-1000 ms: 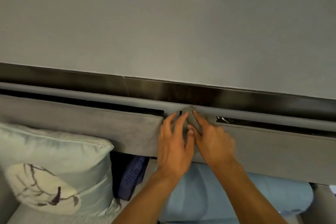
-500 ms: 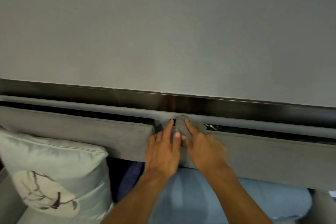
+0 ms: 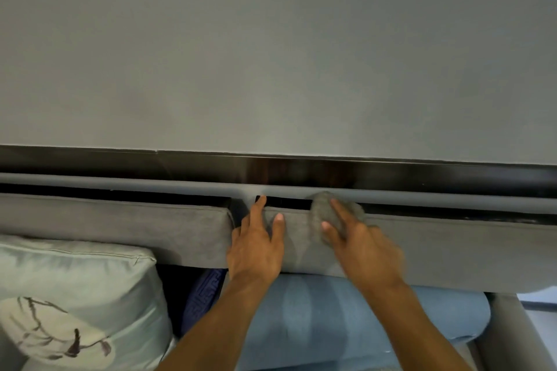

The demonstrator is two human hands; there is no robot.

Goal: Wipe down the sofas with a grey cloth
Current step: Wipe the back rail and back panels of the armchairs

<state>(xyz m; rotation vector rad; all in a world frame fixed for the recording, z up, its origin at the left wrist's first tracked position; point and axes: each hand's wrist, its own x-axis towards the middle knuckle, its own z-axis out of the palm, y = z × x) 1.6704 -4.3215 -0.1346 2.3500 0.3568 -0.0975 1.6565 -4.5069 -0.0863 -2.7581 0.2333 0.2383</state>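
The grey sofa's back cushion (image 3: 452,247) runs across the view below a rounded grey back rail (image 3: 120,182). A bunched grey cloth (image 3: 324,208) lies on the cushion's top edge. My right hand (image 3: 358,245) presses on the cloth with fingers spread over it and looks motion-blurred. My left hand (image 3: 256,245) rests flat on the cushion's left end beside the gap between the two back cushions, fingers apart and holding nothing. The left back cushion (image 3: 120,226) sits to the left of that gap.
A pale green pillow (image 3: 75,295) with a branch print leans at the lower left. A dark blue patterned cushion (image 3: 202,295) is tucked behind it. A light blue bolster (image 3: 331,319) lies under my arms. A dark glossy strip (image 3: 301,170) and grey wall (image 3: 271,54) rise behind the sofa.
My right hand and the cloth have slid to the right along the cushion top, away from my left hand. My left hand has stayed near the gap.
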